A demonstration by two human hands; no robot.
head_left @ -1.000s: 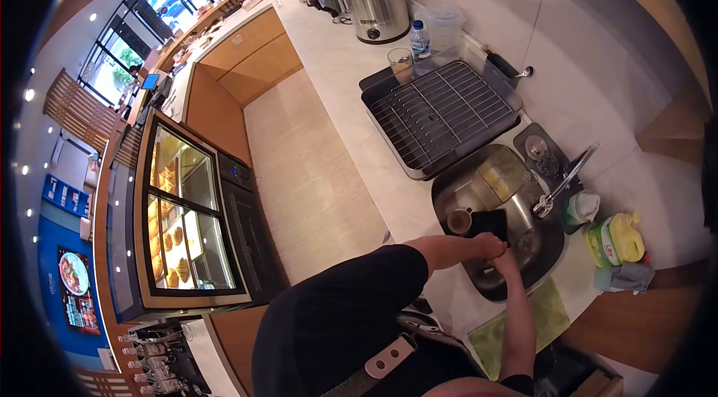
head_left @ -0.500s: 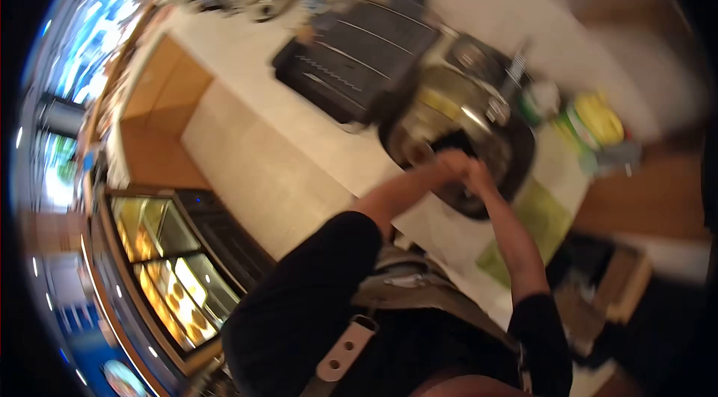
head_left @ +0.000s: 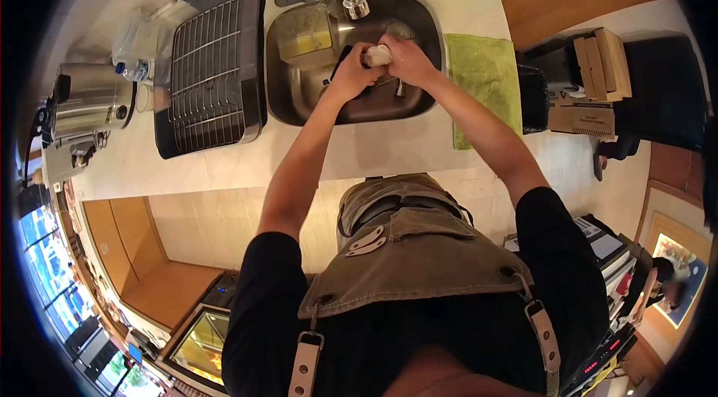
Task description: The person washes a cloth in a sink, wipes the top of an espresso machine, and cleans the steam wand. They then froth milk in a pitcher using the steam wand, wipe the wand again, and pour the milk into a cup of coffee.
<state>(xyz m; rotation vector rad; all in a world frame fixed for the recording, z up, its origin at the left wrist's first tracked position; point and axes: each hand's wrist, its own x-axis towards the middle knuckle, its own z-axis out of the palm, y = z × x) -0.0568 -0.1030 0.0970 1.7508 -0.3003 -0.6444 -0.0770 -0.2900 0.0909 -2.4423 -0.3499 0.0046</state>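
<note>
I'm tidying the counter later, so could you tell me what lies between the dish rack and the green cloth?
In the head view, the steel sink lies between the dish rack and the green cloth, with both hands over it.

drying rack [head_left: 213, 60], green towel [head_left: 486, 75], urn [head_left: 90, 101]

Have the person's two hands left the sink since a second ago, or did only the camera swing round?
No. Both hands, left hand and right hand, stay together over the sink near the tap; only the view turned.
</note>
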